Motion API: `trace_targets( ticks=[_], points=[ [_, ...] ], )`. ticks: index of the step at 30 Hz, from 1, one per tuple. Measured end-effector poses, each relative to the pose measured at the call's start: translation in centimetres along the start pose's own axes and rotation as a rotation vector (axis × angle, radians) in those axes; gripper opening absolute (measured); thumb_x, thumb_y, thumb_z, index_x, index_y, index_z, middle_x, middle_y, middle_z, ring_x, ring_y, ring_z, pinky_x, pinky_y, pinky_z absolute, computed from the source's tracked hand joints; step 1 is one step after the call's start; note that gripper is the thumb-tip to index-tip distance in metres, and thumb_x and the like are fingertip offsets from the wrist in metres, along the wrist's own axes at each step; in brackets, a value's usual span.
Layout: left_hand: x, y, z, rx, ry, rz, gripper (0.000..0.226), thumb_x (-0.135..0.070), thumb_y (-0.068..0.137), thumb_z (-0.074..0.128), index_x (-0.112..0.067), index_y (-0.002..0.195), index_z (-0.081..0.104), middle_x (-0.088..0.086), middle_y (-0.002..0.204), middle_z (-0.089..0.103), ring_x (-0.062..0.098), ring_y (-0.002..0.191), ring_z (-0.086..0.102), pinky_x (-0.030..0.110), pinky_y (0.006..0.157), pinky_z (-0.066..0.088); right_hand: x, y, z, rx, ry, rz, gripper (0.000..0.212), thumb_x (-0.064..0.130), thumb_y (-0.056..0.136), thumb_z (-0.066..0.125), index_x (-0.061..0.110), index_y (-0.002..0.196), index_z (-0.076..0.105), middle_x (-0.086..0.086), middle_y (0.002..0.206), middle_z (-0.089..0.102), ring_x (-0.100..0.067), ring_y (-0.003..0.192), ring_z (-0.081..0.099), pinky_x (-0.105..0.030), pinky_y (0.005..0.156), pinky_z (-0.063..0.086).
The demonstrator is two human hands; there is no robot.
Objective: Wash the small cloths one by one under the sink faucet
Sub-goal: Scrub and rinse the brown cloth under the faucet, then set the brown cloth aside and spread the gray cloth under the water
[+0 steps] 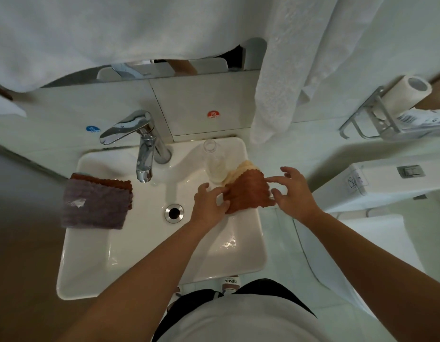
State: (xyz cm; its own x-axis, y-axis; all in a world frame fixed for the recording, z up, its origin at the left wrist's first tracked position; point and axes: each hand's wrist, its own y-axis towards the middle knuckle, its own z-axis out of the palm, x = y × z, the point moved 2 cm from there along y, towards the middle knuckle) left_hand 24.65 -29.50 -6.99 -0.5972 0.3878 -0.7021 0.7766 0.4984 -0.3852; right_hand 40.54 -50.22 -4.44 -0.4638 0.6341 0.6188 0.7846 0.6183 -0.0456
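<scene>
On the left rim of the sink [90, 280] lies a small stack: a fluffy grey cloth [95, 208] on top of a brown cloth [102, 180] with a scalloped edge. Whether these are washed or waiting cannot be told. Behind the bowl stands the chrome faucet [144, 154], smooth and shiny, with no water visibly running. The drain [174, 213] is a round metal ring in glossy white ceramic.

On the right rim, the left hand [209, 206] pinches the near-left edge of an orange-brown cloth [248, 191], a nubbly, square piece. It rests over a pale yellow cloth [241, 170], beside a clear bottle [214, 161]. The right hand [295, 193] hovers at that cloth's right edge, fingers spread and relaxed, grasping nothing clearly.

My reading: this cloth is being picked up or laid down, and at least some washing remains.
</scene>
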Motion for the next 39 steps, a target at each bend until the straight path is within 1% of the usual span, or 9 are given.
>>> trace_targets(
  ticks=[4, 7, 12, 17, 20, 29, 32, 36, 39],
  points=[
    [0.0, -0.5, -0.6, 0.005, 0.135, 0.128, 0.046, -0.035, 0.096, 0.066, -0.035, 0.141, 0.057, 0.004, 0.144, 0.043, 0.024, 0.126, 0.052, 0.04, 0.103, 0.047, 1.4, -0.3, 0.4, 0.024, -0.106, -0.106, 0.037, 0.013, 0.081, 0.082, 0.019, 0.116, 0.075, -0.014, 0.137, 0.059, -0.034, 0.121, 0.057, -0.053, 0.1, 0.05],
    [0.5, -1.0, -1.9, 0.047, 0.181, 0.122, 0.043, -0.042, 0.097, 0.063, -0.035, 0.139, 0.059, 0.003, 0.134, 0.051, 0.023, 0.111, 0.062, 0.039, 0.095, 0.052, 2.8, -0.3, 0.2, -0.037, -0.09, -0.136, 0.033, 0.013, 0.081, 0.081, 0.016, 0.113, 0.075, -0.014, 0.129, 0.063, -0.033, 0.115, 0.061, -0.051, 0.096, 0.053],
    [2.1, -2.7, -5.8, -0.056, 0.306, 0.204, 0.039, -0.041, 0.101, 0.058, -0.032, 0.139, 0.06, 0.002, 0.13, 0.057, 0.02, 0.108, 0.064, 0.036, 0.09, 0.054, 6.6, -0.3, 0.4, -0.119, -0.106, -0.328, 0.027, 0.015, 0.081, 0.078, 0.014, 0.108, 0.076, -0.008, 0.109, 0.067, -0.027, 0.096, 0.063, -0.042, 0.084, 0.053],
    [4.4, -5.3, -10.5, -0.16, 0.594, 0.218, 0.038, -0.035, 0.102, 0.052, -0.027, 0.139, 0.059, 0.007, 0.124, 0.062, 0.029, 0.104, 0.064, 0.042, 0.081, 0.056, 12.2, -0.6, 3.4, -0.028, -0.09, -0.477, 0.016, 0.018, 0.082, 0.072, 0.015, 0.097, 0.076, -0.001, 0.095, 0.068, -0.022, 0.085, 0.061, -0.038, 0.079, 0.049],
    [6.9, -7.0, -13.3, -0.238, 0.68, 0.186, 0.037, -0.035, 0.099, 0.058, -0.025, 0.135, 0.062, 0.008, 0.119, 0.065, 0.03, 0.099, 0.065, 0.042, 0.074, 0.056, 15.1, -0.9, 6.2, 0.096, -0.068, -0.468, 0.02, 0.02, 0.082, 0.076, 0.017, 0.102, 0.076, -0.002, 0.095, 0.069, -0.021, 0.083, 0.064, -0.039, 0.077, 0.054],
    [14.0, -11.2, -22.5, -0.389, 0.622, 0.074, 0.026, -0.03, 0.097, 0.061, -0.021, 0.12, 0.069, 0.008, 0.113, 0.066, 0.029, 0.094, 0.067, 0.04, 0.07, 0.057, 22.2, -0.5, 14.1, 0.314, -0.144, -0.426, 0.021, 0.028, 0.082, 0.064, 0.02, 0.098, 0.075, -0.003, 0.094, 0.066, -0.031, 0.084, 0.065, -0.042, 0.074, 0.053],
    [16.0, -12.1, -25.1, -0.449, 0.64, 0.069, 0.022, -0.028, 0.097, 0.06, -0.022, 0.116, 0.069, 0.007, 0.115, 0.065, 0.029, 0.09, 0.067, 0.037, 0.069, 0.054, 24.4, -0.2, 16.5, 0.391, -0.19, -0.43, 0.022, 0.027, 0.088, 0.066, 0.021, 0.108, 0.074, -0.003, 0.104, 0.066, -0.028, 0.095, 0.064, -0.042, 0.083, 0.052],
    [19.8, -11.7, -28.0, -0.489, 0.573, -0.018, 0.026, -0.035, 0.1, 0.051, -0.023, 0.115, 0.068, 0.006, 0.099, 0.065, 0.029, 0.087, 0.064, 0.039, 0.069, 0.055, 27.5, 0.2, 19.4, 0.448, -0.255, -0.44, 0.031, 0.031, 0.095, 0.062, 0.021, 0.124, 0.068, -0.004, 0.119, 0.065, -0.026, 0.108, 0.061, -0.039, 0.094, 0.048],
    [23.1, -10.4, -29.6, -0.531, 0.278, -0.157, 0.024, -0.026, 0.1, 0.055, -0.014, 0.116, 0.069, 0.011, 0.101, 0.072, 0.032, 0.092, 0.067, 0.038, 0.081, 0.054, 29.2, 0.4, 22.0, 0.502, -0.303, -0.428, 0.032, 0.03, 0.098, 0.055, 0.022, 0.127, 0.065, -0.004, 0.121, 0.063, -0.025, 0.111, 0.06, -0.038, 0.096, 0.047]
  ],
)
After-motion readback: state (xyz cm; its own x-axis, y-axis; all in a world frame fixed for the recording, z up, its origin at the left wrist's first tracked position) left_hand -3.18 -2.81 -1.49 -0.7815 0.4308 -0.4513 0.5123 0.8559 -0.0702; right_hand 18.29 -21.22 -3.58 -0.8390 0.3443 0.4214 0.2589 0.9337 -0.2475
